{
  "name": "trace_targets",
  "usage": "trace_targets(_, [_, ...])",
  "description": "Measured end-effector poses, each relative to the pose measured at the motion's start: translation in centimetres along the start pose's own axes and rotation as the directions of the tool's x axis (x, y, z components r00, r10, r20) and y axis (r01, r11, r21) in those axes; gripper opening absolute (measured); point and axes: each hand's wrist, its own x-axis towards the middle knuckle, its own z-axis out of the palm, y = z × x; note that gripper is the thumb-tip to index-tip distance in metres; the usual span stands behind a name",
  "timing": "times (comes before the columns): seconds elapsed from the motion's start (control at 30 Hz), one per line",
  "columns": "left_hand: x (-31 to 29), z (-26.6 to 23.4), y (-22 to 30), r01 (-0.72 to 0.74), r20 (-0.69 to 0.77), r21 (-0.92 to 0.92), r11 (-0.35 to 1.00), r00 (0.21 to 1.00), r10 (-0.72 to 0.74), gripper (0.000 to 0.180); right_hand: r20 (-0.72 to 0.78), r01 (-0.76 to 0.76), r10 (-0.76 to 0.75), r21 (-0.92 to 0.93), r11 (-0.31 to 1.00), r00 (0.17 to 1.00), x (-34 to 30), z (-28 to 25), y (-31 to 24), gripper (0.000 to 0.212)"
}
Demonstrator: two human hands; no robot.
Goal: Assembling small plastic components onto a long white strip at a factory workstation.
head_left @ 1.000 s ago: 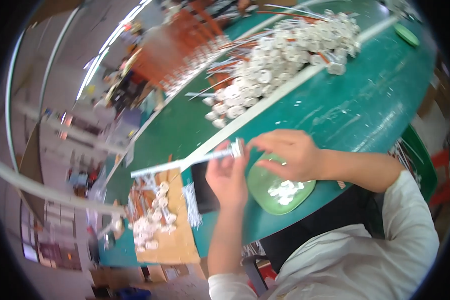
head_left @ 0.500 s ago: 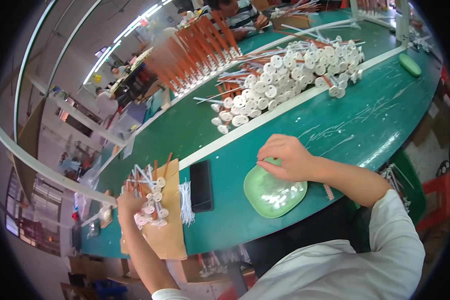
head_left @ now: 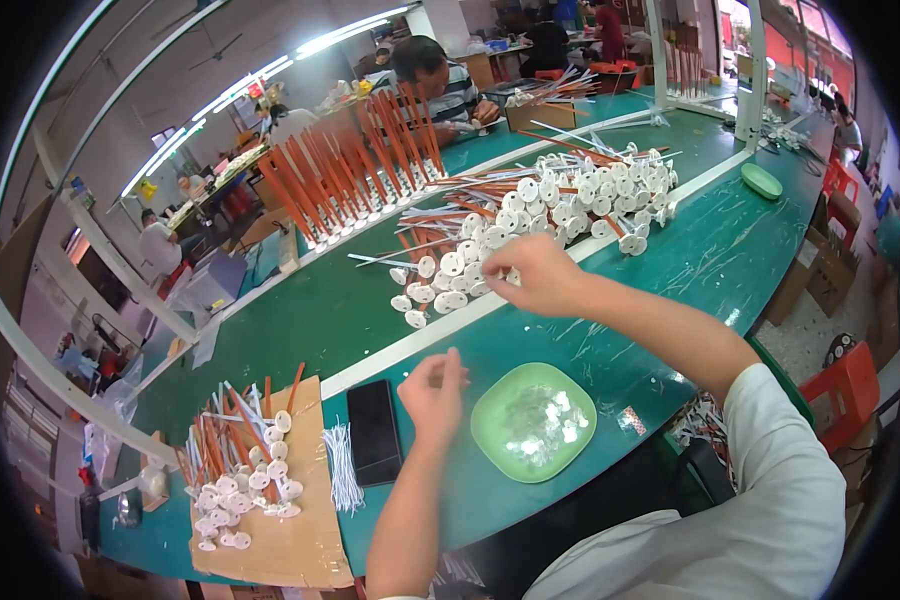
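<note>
My left hand (head_left: 432, 395) hangs above the green table, between a black phone (head_left: 373, 430) and a light-green dish (head_left: 533, 378). Its fingers are loosely curled with the thumb raised apart, and no object shows in it. Small white pieces (head_left: 555, 420) lie in the dish. Farther off, my right hand (head_left: 540, 275) is at the near edge of a large heap of white discs on sticks (head_left: 590, 195). Its fingers are bent together, with fingertips against the white discs. Whatever they grip is too small or hidden to make out.
Cardboard (head_left: 310, 500) at left bears more disc-ended sticks (head_left: 240, 490), beside a bundle of white ties (head_left: 343, 468). A white strip (head_left: 390, 355) crosses the table. Orange sticks (head_left: 350, 165) stand upright in a row behind. Another green dish (head_left: 761, 181) lies far right; a person (head_left: 460, 95) sits opposite.
My left hand has come away from the sticks on the cardboard, rightward toward the dish. My right hand has moved from over the dish out to the heap. The whole view has shifted.
</note>
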Motion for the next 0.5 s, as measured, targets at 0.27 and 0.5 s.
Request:
trace_targets(0.27, [0.3,-0.5,-1.8,0.16,-0.035,-0.164,0.973,0.985,-0.168,0.034,0.454,0.128,0.197,-0.592,0.796,0.869,10.7,5.6,2.4,0.021])
trace_targets(0.5, [0.2,0.1,-0.9,0.111,-0.042,-0.175,0.978,0.992,-0.12,0.035,0.075,-0.442,0.676,-0.703,0.557,0.733,10.1,-3.6,7.8,0.029])
